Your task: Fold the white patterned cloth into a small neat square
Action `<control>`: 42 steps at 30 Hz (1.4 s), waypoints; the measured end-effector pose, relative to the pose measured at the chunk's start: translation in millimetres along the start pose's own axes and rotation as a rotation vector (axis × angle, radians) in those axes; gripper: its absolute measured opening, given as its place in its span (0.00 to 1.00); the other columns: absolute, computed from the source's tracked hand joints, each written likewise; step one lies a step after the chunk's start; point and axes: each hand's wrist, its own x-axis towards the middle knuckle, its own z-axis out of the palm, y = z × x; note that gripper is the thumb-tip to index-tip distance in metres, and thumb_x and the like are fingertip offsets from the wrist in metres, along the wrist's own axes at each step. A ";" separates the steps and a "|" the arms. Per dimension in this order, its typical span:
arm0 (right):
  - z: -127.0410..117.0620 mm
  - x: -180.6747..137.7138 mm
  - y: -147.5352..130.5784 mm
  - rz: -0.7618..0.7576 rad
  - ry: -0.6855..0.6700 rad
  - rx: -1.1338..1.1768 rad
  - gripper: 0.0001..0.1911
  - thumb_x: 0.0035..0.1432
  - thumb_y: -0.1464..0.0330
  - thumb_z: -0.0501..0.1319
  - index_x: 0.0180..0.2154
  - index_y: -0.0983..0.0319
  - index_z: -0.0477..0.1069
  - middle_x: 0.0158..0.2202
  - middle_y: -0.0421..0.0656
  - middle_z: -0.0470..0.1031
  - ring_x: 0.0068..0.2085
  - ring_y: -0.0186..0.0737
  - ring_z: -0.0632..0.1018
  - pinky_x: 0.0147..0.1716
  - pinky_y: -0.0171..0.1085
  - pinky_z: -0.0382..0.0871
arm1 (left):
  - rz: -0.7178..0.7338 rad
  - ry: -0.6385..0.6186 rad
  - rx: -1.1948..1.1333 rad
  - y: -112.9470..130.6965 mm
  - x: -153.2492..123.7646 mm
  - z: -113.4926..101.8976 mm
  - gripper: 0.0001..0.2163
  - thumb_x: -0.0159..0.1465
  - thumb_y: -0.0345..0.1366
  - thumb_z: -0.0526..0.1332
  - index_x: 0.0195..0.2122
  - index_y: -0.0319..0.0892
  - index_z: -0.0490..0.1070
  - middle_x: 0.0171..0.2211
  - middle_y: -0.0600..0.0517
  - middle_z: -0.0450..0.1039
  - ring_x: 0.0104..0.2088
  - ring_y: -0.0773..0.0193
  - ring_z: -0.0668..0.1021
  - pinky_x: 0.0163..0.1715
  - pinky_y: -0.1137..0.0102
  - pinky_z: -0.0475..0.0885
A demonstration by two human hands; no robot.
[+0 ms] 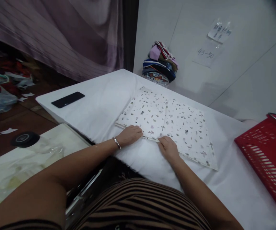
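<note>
A white cloth with small printed figures lies folded flat on the white-covered table. My left hand rests at the cloth's near edge, fingers curled onto the hem. My right hand sits right beside it on the same edge, fingers bent and pressing the fabric. A thin bracelet circles my left wrist.
A stack of folded clothes stands against the wall at the table's far side. A black phone lies near the left corner. A red plastic basket sits at the right. A paper note hangs on the wall.
</note>
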 end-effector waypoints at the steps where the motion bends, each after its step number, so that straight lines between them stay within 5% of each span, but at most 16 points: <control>1: -0.2 0.0 -0.2 0.001 0.000 0.002 0.13 0.63 0.67 0.50 0.42 0.61 0.72 0.37 0.46 0.73 0.41 0.42 0.71 0.40 0.39 0.66 | 0.004 0.004 0.010 -0.3 0.3 0.1 0.06 0.65 0.32 0.54 0.34 0.41 0.69 0.37 0.51 0.73 0.40 0.63 0.70 0.37 0.67 0.60; 13: 1.1 -0.8 0.4 0.001 0.016 -0.010 0.13 0.63 0.67 0.51 0.42 0.60 0.72 0.37 0.46 0.73 0.41 0.42 0.71 0.40 0.39 0.66 | -0.037 0.125 0.053 -7.2 8.2 10.2 0.07 0.65 0.30 0.52 0.33 0.40 0.69 0.31 0.50 0.72 0.34 0.63 0.71 0.36 0.68 0.63; 24: 1.2 -0.4 0.7 0.005 0.002 -0.002 0.13 0.63 0.66 0.50 0.42 0.60 0.72 0.37 0.46 0.73 0.41 0.43 0.71 0.40 0.39 0.66 | 0.079 0.077 0.021 -13.1 2.5 16.0 0.07 0.65 0.30 0.52 0.36 0.43 0.69 0.36 0.53 0.71 0.38 0.64 0.70 0.36 0.69 0.62; 42: 2.3 -1.3 0.5 0.010 0.007 -0.010 0.13 0.63 0.66 0.51 0.42 0.60 0.72 0.38 0.46 0.73 0.42 0.42 0.71 0.41 0.39 0.66 | 0.050 -0.102 0.037 -5.2 12.0 -0.5 0.09 0.66 0.32 0.51 0.33 0.42 0.70 0.37 0.50 0.70 0.37 0.62 0.69 0.35 0.66 0.60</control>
